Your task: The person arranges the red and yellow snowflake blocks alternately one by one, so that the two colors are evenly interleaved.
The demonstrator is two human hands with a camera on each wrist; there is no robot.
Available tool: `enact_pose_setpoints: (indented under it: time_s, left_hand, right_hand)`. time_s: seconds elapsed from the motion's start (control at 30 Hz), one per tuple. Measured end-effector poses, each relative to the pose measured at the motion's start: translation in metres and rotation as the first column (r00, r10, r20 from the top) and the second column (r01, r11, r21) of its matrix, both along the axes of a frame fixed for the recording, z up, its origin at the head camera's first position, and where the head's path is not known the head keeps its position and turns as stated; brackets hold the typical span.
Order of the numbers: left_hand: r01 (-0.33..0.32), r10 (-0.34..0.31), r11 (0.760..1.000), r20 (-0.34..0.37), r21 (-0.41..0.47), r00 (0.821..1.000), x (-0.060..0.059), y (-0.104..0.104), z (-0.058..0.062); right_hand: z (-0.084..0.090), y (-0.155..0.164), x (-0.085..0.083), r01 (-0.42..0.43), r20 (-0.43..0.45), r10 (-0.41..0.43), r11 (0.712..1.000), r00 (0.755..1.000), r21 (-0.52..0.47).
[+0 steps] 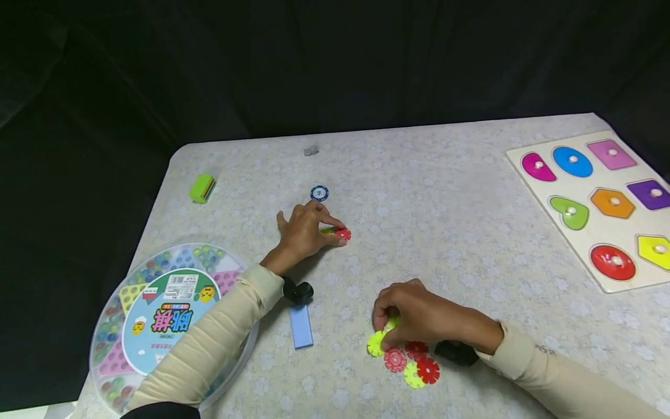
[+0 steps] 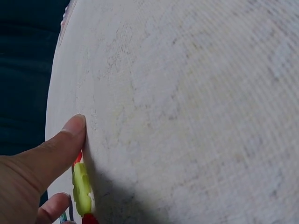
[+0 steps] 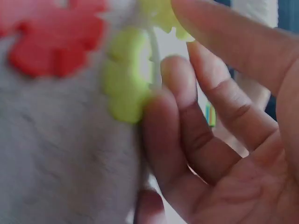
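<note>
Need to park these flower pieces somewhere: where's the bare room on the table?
Widest bare stretch: between the left hand and the shape puzzle board, running to the far edge. A smaller patch lies between the green block and the blue chip. Crowded: around the right hand and its flower pieces.

Matt patterned tablecloth [image 1: 450, 233]; smooth plastic flower discs [image 1: 416, 364].

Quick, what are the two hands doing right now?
Left hand: pinches joined red and yellow-green flower discs.
Right hand: grips a yellow-green flower disc.
</note>
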State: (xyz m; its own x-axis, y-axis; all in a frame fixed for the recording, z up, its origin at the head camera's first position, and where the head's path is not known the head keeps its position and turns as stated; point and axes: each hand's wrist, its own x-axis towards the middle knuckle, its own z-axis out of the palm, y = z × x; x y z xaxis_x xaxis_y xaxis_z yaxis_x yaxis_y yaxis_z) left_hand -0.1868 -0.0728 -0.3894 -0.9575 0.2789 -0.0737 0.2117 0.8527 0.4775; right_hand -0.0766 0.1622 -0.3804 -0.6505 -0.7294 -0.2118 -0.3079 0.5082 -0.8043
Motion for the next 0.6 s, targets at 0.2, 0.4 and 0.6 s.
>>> enact_pose_setpoints:
  time_s: [0.2,0.4,0.6]
  left_hand:
    - [0.017,-0.017,1.000,0.003,0.020,1.000,-0.002,0.001,0.001]
    - [0.018,-0.018,1.000,0.030,-0.002,0.999,-0.004,0.001,0.000]
    - [0.011,-0.010,1.000,0.027,-0.011,1.000,-0.002,0.001,0.001]
  right_hand:
    - [0.006,0.006,-0.023,0.047,0.199,-0.035,0.997,0.979,-0.056]
    - [0.008,0.004,-0.057,0.198,0.187,-0.184,0.978,0.965,-0.060]
    - [-0.005,-0.003,-0.110,0.471,0.162,-0.469,0.882,0.868,0.027]
